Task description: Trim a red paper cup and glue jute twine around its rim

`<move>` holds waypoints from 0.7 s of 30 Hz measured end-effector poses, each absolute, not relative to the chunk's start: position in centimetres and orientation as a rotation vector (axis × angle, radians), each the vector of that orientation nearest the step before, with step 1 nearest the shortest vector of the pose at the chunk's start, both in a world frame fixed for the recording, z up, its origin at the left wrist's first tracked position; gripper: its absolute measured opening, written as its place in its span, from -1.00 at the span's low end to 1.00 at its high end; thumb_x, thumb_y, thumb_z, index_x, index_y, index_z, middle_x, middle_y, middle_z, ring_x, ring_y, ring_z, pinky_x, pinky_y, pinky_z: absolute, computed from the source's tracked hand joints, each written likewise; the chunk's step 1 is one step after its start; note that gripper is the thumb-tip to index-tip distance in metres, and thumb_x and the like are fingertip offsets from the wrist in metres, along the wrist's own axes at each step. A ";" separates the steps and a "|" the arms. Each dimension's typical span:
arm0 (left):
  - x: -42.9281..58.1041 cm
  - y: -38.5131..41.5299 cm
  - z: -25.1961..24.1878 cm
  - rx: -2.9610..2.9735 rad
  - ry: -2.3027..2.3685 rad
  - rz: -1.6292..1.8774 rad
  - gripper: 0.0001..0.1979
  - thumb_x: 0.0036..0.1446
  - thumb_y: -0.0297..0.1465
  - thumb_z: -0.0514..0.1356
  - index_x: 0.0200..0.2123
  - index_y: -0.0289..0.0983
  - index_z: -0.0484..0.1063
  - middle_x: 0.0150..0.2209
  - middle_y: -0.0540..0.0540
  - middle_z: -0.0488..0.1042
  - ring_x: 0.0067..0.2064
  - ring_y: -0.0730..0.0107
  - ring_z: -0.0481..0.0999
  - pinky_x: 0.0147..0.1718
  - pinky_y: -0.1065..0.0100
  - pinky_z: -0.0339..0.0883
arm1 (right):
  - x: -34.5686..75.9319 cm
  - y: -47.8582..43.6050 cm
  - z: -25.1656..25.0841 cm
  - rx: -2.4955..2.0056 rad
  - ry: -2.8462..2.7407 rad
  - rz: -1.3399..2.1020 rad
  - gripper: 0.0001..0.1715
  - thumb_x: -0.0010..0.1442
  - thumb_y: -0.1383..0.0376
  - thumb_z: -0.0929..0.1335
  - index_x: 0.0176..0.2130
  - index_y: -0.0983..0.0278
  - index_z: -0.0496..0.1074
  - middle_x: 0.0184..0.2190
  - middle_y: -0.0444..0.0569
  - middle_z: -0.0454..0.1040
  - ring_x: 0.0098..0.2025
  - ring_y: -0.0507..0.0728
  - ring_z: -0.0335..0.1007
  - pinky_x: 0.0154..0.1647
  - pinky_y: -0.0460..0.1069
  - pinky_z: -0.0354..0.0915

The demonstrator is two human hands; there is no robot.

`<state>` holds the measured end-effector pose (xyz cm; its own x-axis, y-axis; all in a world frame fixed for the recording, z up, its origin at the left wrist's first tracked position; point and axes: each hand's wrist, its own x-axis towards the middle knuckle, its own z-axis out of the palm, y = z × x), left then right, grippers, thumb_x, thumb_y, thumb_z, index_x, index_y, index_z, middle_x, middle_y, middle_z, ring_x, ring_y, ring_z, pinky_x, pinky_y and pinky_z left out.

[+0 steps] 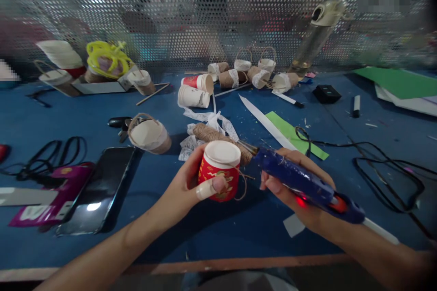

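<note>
Head view: The left hand [187, 179] grips the red cup [210, 173] between thumb and fingers, above the near part of the blue table [221, 236]. The cup's white end faces up; a thin cord loop [245, 186] stands out from its right side. The right hand [289, 199] is closed around the blue glue gun [293, 173], nozzle directed left, near the cup's upper right edge; nozzle contact cannot be determined. A red light shows on the gun's underside. The twine roll [210, 133] lies behind the cup, beside the lace [227, 125]. The phone [99, 191] lies to the left.
</note>
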<state>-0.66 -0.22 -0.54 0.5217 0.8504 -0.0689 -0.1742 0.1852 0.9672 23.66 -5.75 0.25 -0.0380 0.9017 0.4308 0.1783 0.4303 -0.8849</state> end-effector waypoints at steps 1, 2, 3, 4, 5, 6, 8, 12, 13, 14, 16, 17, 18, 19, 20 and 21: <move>-0.9 -0.2 -0.7 1.145 0.722 0.831 -0.51 0.19 -0.20 0.44 0.18 -0.02 0.51 0.15 -0.05 0.62 0.15 0.14 0.60 0.06 0.39 0.50 | 23.9 -5.7 0.2 -0.979 -1.546 0.771 -0.86 0.25 0.40 0.47 -0.26 0.17 0.47 -0.34 -0.12 0.47 -0.37 0.09 0.46 -0.29 0.04 0.37; -1.1 -0.3 -0.8 1.125 0.729 0.844 -0.49 0.19 -0.17 0.43 0.19 -0.02 0.50 0.17 -0.07 0.61 0.18 0.10 0.59 0.06 0.36 0.51 | 24.1 -5.6 0.2 -0.957 -1.575 0.773 -0.85 0.24 0.41 0.46 -0.28 0.17 0.46 -0.36 -0.11 0.44 -0.37 0.10 0.45 -0.31 0.05 0.36; -1.2 -0.3 -1.0 1.106 0.741 0.855 -0.47 0.19 -0.16 0.43 0.21 -0.01 0.49 0.20 -0.09 0.59 0.21 0.05 0.58 0.07 0.33 0.51 | 24.3 -5.5 0.2 -0.934 -1.605 0.776 -0.84 0.22 0.43 0.45 -0.30 0.18 0.44 -0.38 -0.12 0.43 -0.38 0.11 0.43 -0.33 0.05 0.34; -1.3 -0.4 -1.0 1.091 0.756 0.862 -0.44 0.18 -0.15 0.44 0.24 -0.01 0.48 0.22 -0.11 0.58 0.23 0.01 0.56 0.09 0.29 0.51 | 24.4 -5.4 0.1 -0.911 -1.636 0.776 -0.82 0.20 0.44 0.45 -0.31 0.18 0.42 -0.40 -0.12 0.41 -0.38 0.11 0.42 -0.35 0.05 0.32; -1.4 -0.4 -1.0 1.079 0.769 0.863 -0.41 0.17 -0.15 0.44 0.25 -0.01 0.47 0.24 -0.12 0.56 0.25 -0.02 0.54 0.11 0.26 0.51 | 24.4 -5.3 0.0 -0.894 -1.665 0.769 -0.78 0.17 0.45 0.45 -0.33 0.17 0.39 -0.42 -0.13 0.40 -0.39 0.11 0.39 -0.37 0.04 0.29; -1.4 -0.4 -1.0 1.075 0.778 0.864 -0.39 0.16 -0.14 0.45 0.26 -0.02 0.46 0.25 -0.14 0.55 0.26 -0.04 0.54 0.13 0.23 0.51 | 24.4 -5.2 -0.2 -0.882 -1.681 0.750 -0.74 0.15 0.47 0.45 -0.34 0.17 0.34 -0.43 -0.14 0.37 -0.41 0.10 0.36 -0.40 0.03 0.26; -1.3 -0.5 -0.9 1.088 0.787 0.873 -0.39 0.14 -0.14 0.47 0.24 -0.04 0.47 0.24 -0.14 0.56 0.25 -0.04 0.54 0.14 0.22 0.51 | 24.2 -5.2 -0.5 -0.874 -1.693 0.698 -0.66 0.12 0.51 0.44 -0.36 0.17 0.25 -0.47 -0.17 0.29 -0.45 0.08 0.27 -0.45 0.02 0.16; -1.0 -0.3 -0.7 1.178 0.776 0.902 -0.45 0.14 -0.20 0.48 0.18 -0.04 0.49 0.15 -0.10 0.60 0.17 0.08 0.60 0.09 0.31 0.53 | 23.5 -5.4 -0.7 -0.954 -1.653 0.598 -0.65 0.18 0.50 0.39 -0.39 0.17 0.16 -0.49 -0.17 0.16 -0.48 0.07 0.14 -0.48 0.02 0.02; -1.0 -0.3 -0.7 1.202 0.772 0.904 -0.45 0.14 -0.21 0.48 0.19 -0.04 0.48 0.14 -0.08 0.60 0.15 0.10 0.61 0.09 0.32 0.53 | 23.4 -5.4 -0.7 -0.985 -1.655 0.586 -0.65 0.20 0.48 0.39 -0.39 0.17 0.15 -0.49 -0.17 0.16 -0.48 0.07 0.13 -0.48 0.03 0.00; -0.9 -0.3 -0.7 1.218 0.775 0.910 -0.44 0.14 -0.22 0.48 0.19 -0.04 0.47 0.14 -0.08 0.60 0.14 0.12 0.61 0.07 0.33 0.54 | 23.4 -5.5 -0.7 -1.010 -1.660 0.577 -0.64 0.21 0.47 0.38 -0.40 0.17 0.14 -0.49 -0.17 0.16 -0.48 0.07 0.11 -0.48 0.03 -0.01; -0.9 -0.2 -0.6 1.253 0.810 0.925 -0.44 0.13 -0.22 0.48 0.18 -0.05 0.46 0.11 -0.07 0.59 0.11 0.15 0.61 0.05 0.36 0.54 | 23.4 -5.6 -0.6 -1.033 -1.678 0.560 -0.63 0.23 0.49 0.37 -0.40 0.17 0.12 -0.49 -0.18 0.13 -0.49 0.06 0.09 -0.47 0.03 -0.03; -0.9 -0.2 -0.5 1.271 0.834 0.941 -0.43 0.13 -0.22 0.49 0.18 -0.05 0.45 0.10 -0.06 0.59 0.10 0.17 0.61 0.05 0.37 0.54 | 23.5 -5.7 -0.6 -1.035 -1.689 0.550 -0.63 0.23 0.50 0.35 -0.40 0.17 0.11 -0.49 -0.18 0.12 -0.49 0.05 0.08 -0.47 0.03 -0.03; -0.9 -0.2 -0.4 1.295 0.856 0.952 -0.43 0.12 -0.22 0.49 0.17 -0.05 0.45 0.09 -0.05 0.58 0.10 0.19 0.61 0.05 0.37 0.53 | 23.6 -5.7 -0.6 -1.039 -1.703 0.542 -0.63 0.23 0.51 0.35 -0.40 0.17 0.10 -0.48 -0.18 0.11 -0.49 0.05 0.08 -0.46 0.03 -0.04; -0.9 -0.3 -0.3 1.322 0.877 0.959 -0.43 0.11 -0.23 0.50 0.17 -0.05 0.44 0.08 -0.04 0.58 0.10 0.20 0.60 0.07 0.37 0.52 | 23.7 -5.7 -0.7 -1.049 -1.717 0.534 -0.63 0.22 0.50 0.35 -0.39 0.17 0.09 -0.48 -0.18 0.11 -0.49 0.05 0.08 -0.46 0.03 -0.04; -0.9 -0.3 -0.2 1.350 0.894 0.965 -0.43 0.11 -0.23 0.50 0.16 -0.05 0.43 0.08 -0.03 0.57 0.10 0.21 0.60 0.08 0.37 0.51 | 23.8 -5.7 -0.7 -1.062 -1.729 0.526 -0.64 0.22 0.49 0.35 -0.39 0.17 0.09 -0.48 -0.17 0.12 -0.48 0.06 0.08 -0.46 0.03 -0.03; -0.8 -0.3 -0.1 1.382 0.909 0.967 -0.43 0.12 -0.23 0.50 0.16 -0.05 0.43 0.07 -0.03 0.57 0.10 0.23 0.59 0.10 0.36 0.50 | 23.9 -5.8 -0.8 -1.079 -1.739 0.519 -0.64 0.22 0.48 0.35 -0.38 0.16 0.08 -0.48 -0.17 0.12 -0.48 0.06 0.08 -0.46 0.04 -0.04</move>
<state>-0.81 -0.30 -0.10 0.3574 0.9330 0.0409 -0.0169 -0.0373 0.9992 23.87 -5.75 -0.82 -0.1190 0.8484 0.5158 0.4272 0.5127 -0.7447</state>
